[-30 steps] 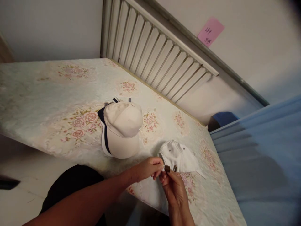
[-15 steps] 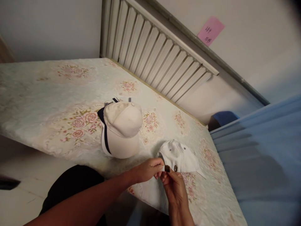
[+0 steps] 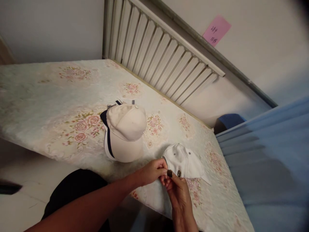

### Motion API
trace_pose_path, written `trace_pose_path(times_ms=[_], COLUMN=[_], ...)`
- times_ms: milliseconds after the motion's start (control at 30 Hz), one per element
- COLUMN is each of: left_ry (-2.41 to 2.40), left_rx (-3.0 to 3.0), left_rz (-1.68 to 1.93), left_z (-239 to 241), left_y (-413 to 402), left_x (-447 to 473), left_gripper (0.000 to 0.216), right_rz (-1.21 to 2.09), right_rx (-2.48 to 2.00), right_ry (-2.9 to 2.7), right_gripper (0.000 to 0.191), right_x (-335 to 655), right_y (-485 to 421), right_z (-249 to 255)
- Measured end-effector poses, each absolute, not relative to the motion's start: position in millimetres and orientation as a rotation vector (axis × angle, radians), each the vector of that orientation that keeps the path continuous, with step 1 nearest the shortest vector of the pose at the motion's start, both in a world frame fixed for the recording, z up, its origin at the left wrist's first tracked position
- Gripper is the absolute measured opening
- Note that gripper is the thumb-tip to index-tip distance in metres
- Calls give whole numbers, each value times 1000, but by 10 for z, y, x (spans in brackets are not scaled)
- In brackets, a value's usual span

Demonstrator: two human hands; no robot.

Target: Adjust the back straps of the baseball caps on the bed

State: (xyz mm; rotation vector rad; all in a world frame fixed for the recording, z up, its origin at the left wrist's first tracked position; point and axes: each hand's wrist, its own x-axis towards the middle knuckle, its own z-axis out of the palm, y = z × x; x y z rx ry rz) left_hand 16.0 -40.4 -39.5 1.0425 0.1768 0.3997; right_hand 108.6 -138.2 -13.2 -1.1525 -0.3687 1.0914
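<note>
A white baseball cap [image 3: 184,161] lies on its side at the right, its back strap toward me. My left hand [image 3: 153,172] is closed, pinching the strap end beside a dark brass-coloured buckle [image 3: 169,173]. My right hand [image 3: 178,193] is closed too, thumb and fingers gripping the strap at the buckle from below. A small oval metal eyelet [image 3: 179,173] sits on the cap just right of the buckle. Fingers hide most of the strap. Left of my hands, a cream cap [image 3: 126,124] rests over a navy-and-white one [image 3: 109,141], untouched.
The caps lie on a floral-covered table [image 3: 72,93]. A white radiator [image 3: 154,48] runs along its far edge, under a pink note [image 3: 217,30] on the wall. A blue curtain [image 3: 267,161] hangs at the right, near a dark blue object [image 3: 228,122].
Both hands and the buckle have shifted slightly left. My fingers are closer together, and less of the white strap shows between them. The stacked caps have not moved.
</note>
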Motion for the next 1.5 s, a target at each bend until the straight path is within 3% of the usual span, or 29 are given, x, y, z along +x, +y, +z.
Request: trace_pose_path(times_ms=[900,1500], left_ry=[147,260], left_rx=[862,1055], left_rz=[392,580], left_z=[-486,-476], left_y=[-442,-484], left_x=[235,239], left_gripper=[23,31], right_rz=[1025,1022], right_rx=[-1180,-1175], right_ry=[-333,-366], right_gripper=[21,21], right_x=[1099,1087], right_y=[-1390,-1353], right_z=[-187,-207])
